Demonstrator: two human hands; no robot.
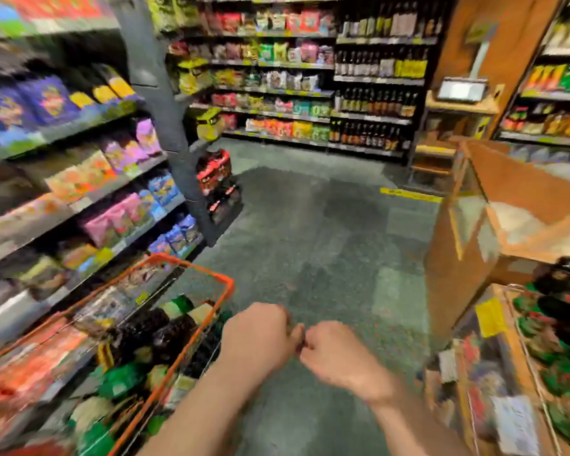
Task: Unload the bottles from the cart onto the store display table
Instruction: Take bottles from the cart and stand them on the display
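Grip: left hand [260, 334] and right hand [334, 353] curled, touching, over the floor; nothing visibly held, blur hides detail.
Bottles: many [165, 330] in cart [226, 284], near left.
Table: [507, 311] near right, partly stocked.
Progress: much left.

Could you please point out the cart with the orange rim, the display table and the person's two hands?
cart [226, 284]: head view, far right corner of its orange rim.
display table [504, 311]: head view, wooden edge.
left hand [260, 334]: head view, back of hand.
right hand [338, 353]: head view, back of hand.
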